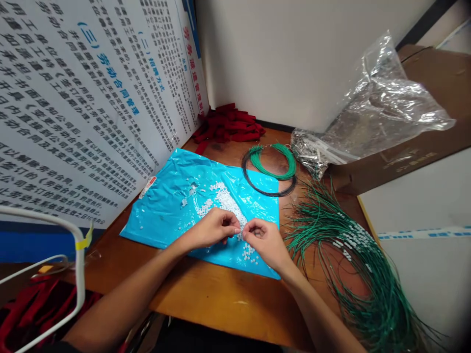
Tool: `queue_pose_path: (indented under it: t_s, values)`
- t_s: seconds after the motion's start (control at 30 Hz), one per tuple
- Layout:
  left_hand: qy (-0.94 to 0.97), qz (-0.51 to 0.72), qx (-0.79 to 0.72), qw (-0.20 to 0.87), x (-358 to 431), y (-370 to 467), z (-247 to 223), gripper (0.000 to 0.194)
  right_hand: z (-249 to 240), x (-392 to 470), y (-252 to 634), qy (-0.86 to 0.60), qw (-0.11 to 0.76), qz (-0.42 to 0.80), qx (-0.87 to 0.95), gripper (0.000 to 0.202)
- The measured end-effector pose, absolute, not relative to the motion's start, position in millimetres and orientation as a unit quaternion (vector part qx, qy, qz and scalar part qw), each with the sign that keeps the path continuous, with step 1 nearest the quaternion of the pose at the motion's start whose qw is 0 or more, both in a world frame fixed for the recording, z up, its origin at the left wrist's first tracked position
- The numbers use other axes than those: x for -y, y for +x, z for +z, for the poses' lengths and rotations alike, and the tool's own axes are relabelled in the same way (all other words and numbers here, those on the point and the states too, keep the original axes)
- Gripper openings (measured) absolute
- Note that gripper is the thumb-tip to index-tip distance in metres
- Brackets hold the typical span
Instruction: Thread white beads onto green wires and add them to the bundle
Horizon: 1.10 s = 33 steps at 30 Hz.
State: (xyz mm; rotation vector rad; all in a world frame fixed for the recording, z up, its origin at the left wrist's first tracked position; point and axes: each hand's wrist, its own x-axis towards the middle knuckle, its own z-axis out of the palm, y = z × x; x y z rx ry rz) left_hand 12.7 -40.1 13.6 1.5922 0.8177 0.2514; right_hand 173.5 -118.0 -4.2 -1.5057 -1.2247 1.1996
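Note:
Small white beads (pixel 226 198) lie in a loose pile on a blue plastic bag (pixel 162 211) spread over the brown table. My left hand (pixel 217 228) is over the pile, thumb and fingers pinched on something too small to make out. Close to its right, my right hand (pixel 263 238) is pinched too, its fingertips almost meeting the left ones; what it holds is hidden. A coil of green wire (pixel 289 164) and a black wire ring (pixel 250 184) rest at the bag's upper right edge. Green wires (pixel 382 289) carrying white pieces lie bundled to the right.
Red fabric strips (pixel 231 125) are heaped at the back corner. At the right stand a cardboard box (pixel 397 169) and a clear plastic bag (pixel 397 108) with metal pieces. A white metal frame (pixel 79 269) is at the left, near more red fabric (pixel 40 314).

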Motion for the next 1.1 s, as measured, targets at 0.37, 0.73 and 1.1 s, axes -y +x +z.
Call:
queue_pose_path:
  t_s: [0.37,0.73,1.1]
  values:
    - [0.773,0.097,-0.329,0.534,40.1,12.0,20.9,0.011,-11.1,118.1,175.9,-0.597,0.393,0.486,0.503,0.004]
    - [0.739,0.092,-0.338,0.575,40.3,12.4,22.1,0.012,-8.4,117.7,175.2,-0.595,0.381,0.475,0.525,0.010]
    - [0.674,0.102,-0.379,0.625,38.8,14.0,19.0,0.008,-5.6,118.6,175.5,-0.597,0.379,0.472,0.526,0.011]
